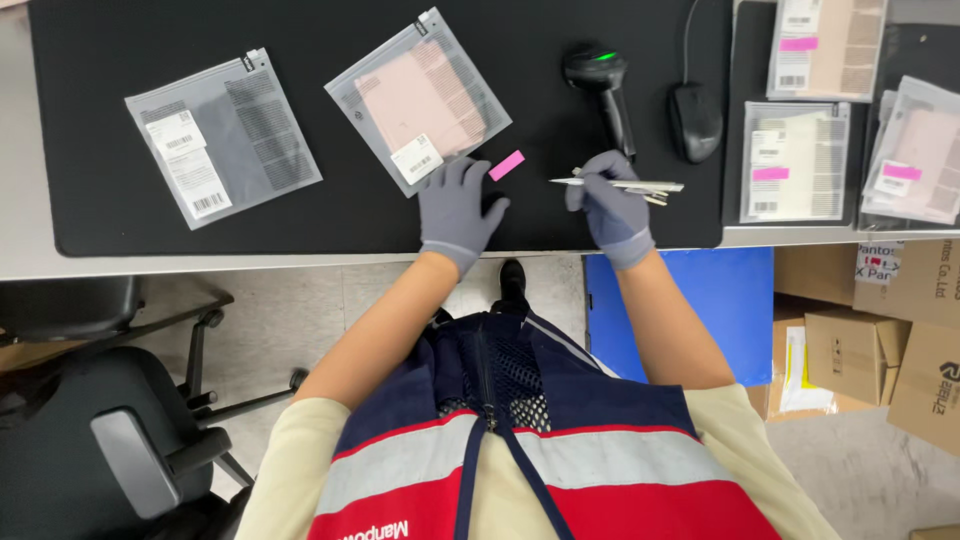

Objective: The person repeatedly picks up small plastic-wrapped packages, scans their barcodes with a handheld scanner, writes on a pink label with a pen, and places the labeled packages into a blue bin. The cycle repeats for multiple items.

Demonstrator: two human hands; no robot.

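1. the left hand [455, 208] lay flat and open on the black mat [100, 200], fingers spread, gripping nothing.
2. a small pink label [507, 165] lay on the mat just beside the left fingertips, between the two hands; whether a finger touched it could not be told.
3. the pink pouch [420, 98] lay just above the left hand, its lower corner near or under the fingertips.
4. the right hand [610, 205] was closed around a bundle of thin white strips [625, 185], held level and pointing toward the label.
5. what the strips were could not be made out; the glove hid their middle.
6. a grey pouch [222, 135] lay well apart to the left.
7. the scanner [603, 90] and mouse [694, 120] sat just above the right hand.
8. more pouches [795, 160] lay at the right end of the counter [20, 265]; the outermost were cut off by the frame.
9. both hands wore grey gloves.
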